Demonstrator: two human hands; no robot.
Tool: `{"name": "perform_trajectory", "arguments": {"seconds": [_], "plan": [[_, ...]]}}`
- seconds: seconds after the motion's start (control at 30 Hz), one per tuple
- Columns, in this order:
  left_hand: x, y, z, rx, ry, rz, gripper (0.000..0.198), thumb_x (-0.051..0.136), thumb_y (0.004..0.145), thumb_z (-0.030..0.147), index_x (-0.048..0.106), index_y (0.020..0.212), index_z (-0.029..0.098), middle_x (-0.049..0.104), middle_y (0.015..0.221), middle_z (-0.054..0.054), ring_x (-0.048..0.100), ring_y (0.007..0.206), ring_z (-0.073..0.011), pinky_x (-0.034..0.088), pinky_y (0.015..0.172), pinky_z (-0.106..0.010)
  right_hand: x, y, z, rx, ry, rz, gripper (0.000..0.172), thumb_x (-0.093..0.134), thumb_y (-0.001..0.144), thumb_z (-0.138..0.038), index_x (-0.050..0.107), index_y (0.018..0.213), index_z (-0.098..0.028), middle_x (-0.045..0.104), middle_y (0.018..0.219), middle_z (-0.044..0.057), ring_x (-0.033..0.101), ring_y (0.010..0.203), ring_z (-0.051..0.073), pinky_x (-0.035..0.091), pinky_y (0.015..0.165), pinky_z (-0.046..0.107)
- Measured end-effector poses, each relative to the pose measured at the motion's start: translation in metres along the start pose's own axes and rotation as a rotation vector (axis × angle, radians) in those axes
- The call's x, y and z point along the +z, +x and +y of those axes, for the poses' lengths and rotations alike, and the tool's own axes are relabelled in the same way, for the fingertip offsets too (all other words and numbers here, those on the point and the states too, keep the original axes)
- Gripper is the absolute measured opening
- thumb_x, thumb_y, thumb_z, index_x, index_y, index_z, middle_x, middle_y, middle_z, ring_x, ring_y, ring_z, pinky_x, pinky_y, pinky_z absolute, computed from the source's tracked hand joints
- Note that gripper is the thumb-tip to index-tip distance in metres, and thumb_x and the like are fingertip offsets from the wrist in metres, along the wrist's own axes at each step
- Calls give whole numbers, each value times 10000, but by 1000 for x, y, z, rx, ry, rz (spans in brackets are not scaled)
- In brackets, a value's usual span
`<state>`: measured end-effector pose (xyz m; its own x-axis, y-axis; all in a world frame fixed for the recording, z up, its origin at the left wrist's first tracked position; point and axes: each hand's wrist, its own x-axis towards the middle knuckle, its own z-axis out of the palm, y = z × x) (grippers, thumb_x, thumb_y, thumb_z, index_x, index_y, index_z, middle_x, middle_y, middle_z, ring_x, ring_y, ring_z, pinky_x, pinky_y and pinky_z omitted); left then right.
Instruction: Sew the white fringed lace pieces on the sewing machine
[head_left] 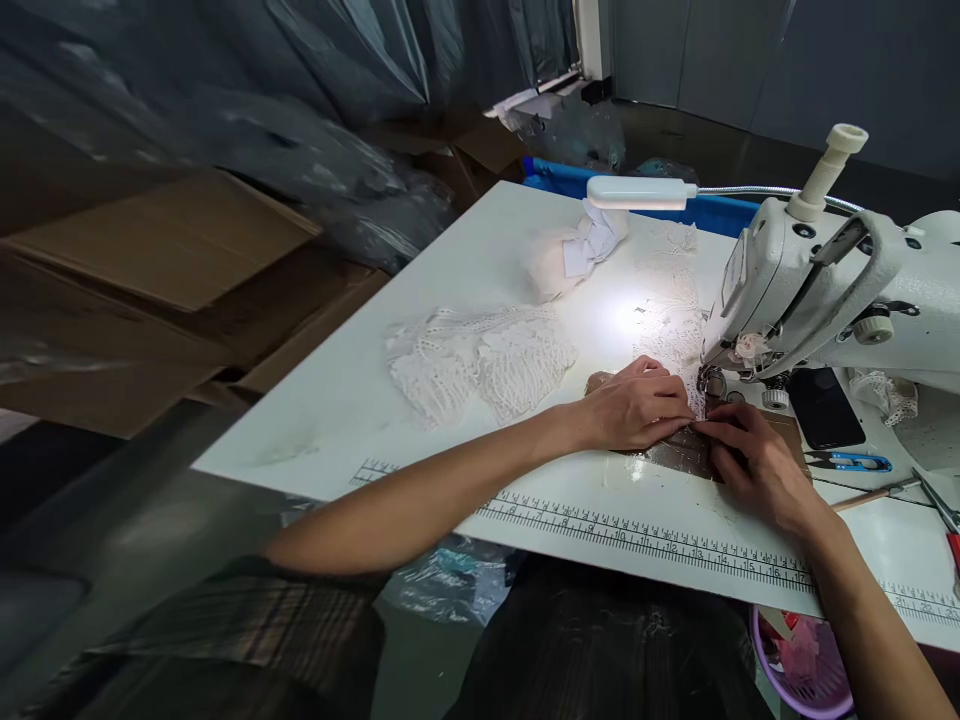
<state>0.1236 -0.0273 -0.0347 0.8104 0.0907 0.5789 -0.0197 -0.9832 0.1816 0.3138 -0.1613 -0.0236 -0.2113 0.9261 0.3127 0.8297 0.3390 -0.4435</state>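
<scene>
Dark plaid sleeve cloth [277, 615], soft and blurred, fills my view nearest the camera, beside the dark fabric over the lap [600, 640]. At far left I see brown cardboard boxes [165, 240], flat-sided with open flaps. Moving right, a smooth white tabletop [315, 430] bears a loose piece of white openwork lace [480, 360], ribbed and crumpled, and behind it a soft, pale fabric bundle [546, 265] with a white tag.

Next, I have the left hand [637, 405] lying palm down over a shiny brown sheet [679, 455], its fingers close together and their tips at the edge of a long strip of white lace [667, 320]. That strip runs from the back of the table to the needle area, flat, delicate and full of small holes, its far stretch washed pale by the lamp.

To its right stands a glossy white metal sewing machine [825, 270]. Below it, the right hand [757, 460] reaches to the lace's near end, index finger extended, thumb set apart; I cannot tell whether either hand pinches the lace. Farther right lie a flat black phone [825, 408] and blue-handled snips [851, 461].
</scene>
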Motion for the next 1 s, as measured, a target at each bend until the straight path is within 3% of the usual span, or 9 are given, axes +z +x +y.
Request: {"name": "perform_trajectory", "arguments": {"seconds": [0.1, 0.23, 0.37, 0.57, 0.67, 0.83, 1.0], "plan": [[0, 2, 1, -105, -92, 133, 225, 479, 1012, 242, 666, 941, 139, 678, 886, -57, 639, 804, -133, 539, 711, -282, -1, -1, 3, 46, 16, 54, 362, 453, 909, -173, 698, 1165, -245, 626, 1075, 90, 647, 960, 201, 587, 863, 384], [0, 5, 4, -226, -130, 184, 223, 461, 1012, 246, 632, 934, 127, 669, 897, -70, 648, 785, -124, 571, 642, -245, 1, -2, 5, 61, -88, -10, 412, 470, 902, -181, 650, 1271, -226, 600, 1103, 126, 627, 967, 235, 592, 819, 408], [1, 6, 5, -147, -93, 192, 174, 485, 995, 207, 623, 914, 138, 684, 890, -60, 652, 804, -117, 575, 647, -229, 5, -2, 5, -16, -143, -57, 419, 500, 867, -144, 673, 1242, -217, 585, 1077, 141, 585, 986, 254, 582, 814, 426], [7, 2, 1, 93, 26, 19, 229, 473, 976, 143, 651, 832, 148, 720, 879, -53, 644, 773, -127, 556, 718, -279, 7, -4, 1, -27, -133, -60, 402, 496, 860, -137, 715, 1173, -261, 600, 1081, 129, 560, 1008, 260, 566, 856, 466], [7, 1, -1, 114, 111, -35, 260, 465, 981, 149, 661, 812, 158, 728, 886, -45, 633, 754, -129, 522, 695, -283, 4, -5, 2, -7, -108, -59, 372, 504, 862, -158, 735, 1129, -275, 618, 1095, 120, 577, 1024, 257, 564, 870, 461], [4, 2, 0, 175, 185, -31, 230, 486, 999, 180, 674, 869, 157, 728, 893, -31, 620, 750, -122, 470, 740, -295, -13, 7, 12, 23, 32, -90, 381, 450, 900, -180, 707, 1177, -227, 683, 1074, 102, 653, 974, 215, 569, 852, 390], [3, 2, 2, 144, 209, -77, 272, 463, 1015, 191, 679, 850, 176, 732, 929, -25, 612, 767, -118, 451, 757, -296, -20, 22, 19, 84, -97, -219, 416, 459, 895, -202, 670, 1251, -250, 676, 1078, 106, 661, 860, 203, 568, 732, 352]]}}
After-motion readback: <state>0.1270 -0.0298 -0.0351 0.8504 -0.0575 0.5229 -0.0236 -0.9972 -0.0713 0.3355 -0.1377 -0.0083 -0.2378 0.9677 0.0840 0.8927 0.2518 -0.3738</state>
